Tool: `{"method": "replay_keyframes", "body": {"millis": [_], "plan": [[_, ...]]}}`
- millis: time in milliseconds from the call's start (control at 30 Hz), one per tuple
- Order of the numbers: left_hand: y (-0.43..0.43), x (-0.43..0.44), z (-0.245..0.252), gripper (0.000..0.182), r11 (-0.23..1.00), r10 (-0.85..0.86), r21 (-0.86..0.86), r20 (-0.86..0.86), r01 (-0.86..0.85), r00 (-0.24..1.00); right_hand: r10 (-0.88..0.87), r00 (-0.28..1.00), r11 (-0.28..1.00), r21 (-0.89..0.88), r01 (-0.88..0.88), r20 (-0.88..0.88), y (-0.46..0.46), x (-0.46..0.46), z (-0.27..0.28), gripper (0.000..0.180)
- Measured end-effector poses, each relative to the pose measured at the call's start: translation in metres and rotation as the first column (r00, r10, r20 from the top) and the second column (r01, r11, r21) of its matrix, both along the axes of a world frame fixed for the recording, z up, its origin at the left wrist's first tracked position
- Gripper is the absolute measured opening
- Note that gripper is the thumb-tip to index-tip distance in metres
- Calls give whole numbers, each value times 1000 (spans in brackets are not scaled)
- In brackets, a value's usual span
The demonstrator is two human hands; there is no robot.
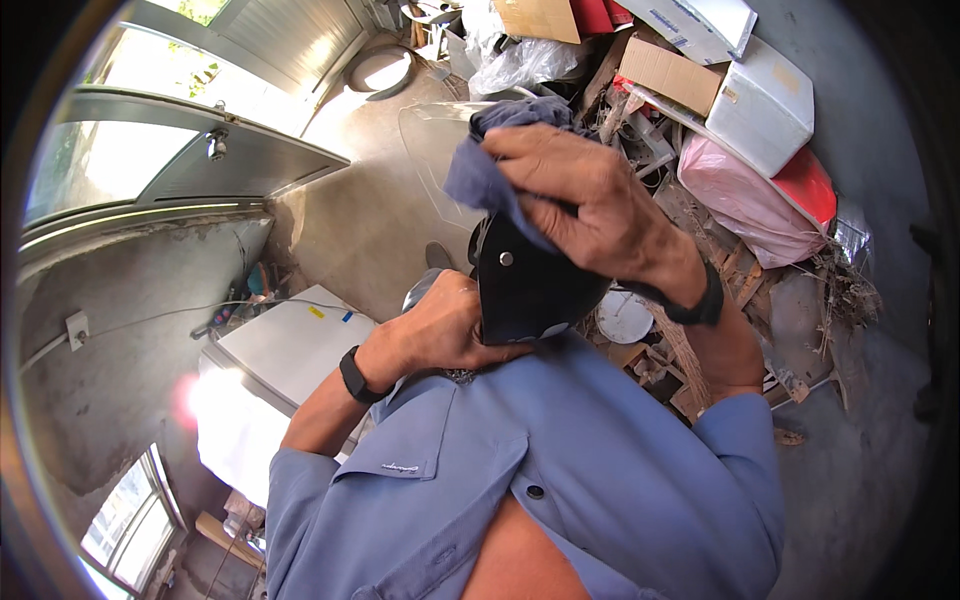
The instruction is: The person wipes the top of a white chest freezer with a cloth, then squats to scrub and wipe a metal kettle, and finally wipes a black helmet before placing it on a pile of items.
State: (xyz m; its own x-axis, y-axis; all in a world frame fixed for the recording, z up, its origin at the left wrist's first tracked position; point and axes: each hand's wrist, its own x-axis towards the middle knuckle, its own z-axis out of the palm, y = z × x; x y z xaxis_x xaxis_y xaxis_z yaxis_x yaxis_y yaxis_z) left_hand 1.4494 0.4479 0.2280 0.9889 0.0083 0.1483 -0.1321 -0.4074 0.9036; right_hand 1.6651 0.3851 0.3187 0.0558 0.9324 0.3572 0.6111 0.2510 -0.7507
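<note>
Close to my chest is a face shield with a black crown piece (536,289), marked by a round metal rivet, and a clear plastic visor (427,146) extending away from me. My left hand (439,319) grips the near lower edge of the black piece, its thumb along the bottom. A bunched blue-grey cloth (480,176) is pinched in my right hand (589,199), over the upper part of the shield. Cloth and fingers hide where the visor joins the black piece. Both wrists wear black bands.
A white-topped appliance or cabinet (292,337) stands at left, with a cable running over it. Beyond it is an open metal-framed door (247,161). At right lies a heap with a white foam box (761,101), a pink plastic bag (731,195), cardboard (667,75) and wood scraps.
</note>
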Motion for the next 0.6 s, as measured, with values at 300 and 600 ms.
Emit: {"method": "replay_keyframes", "body": {"millis": [300,600], "plan": [[10,-7,-5,55,987,13,-156,-138,-35,990,124,969,990,34,-134,216,-15,-49,-9,22],[18,8,-18,55,904,337,-233,-132,-360,932,-153,974,987,77,142,165,-20,-56,-60,30]]}}
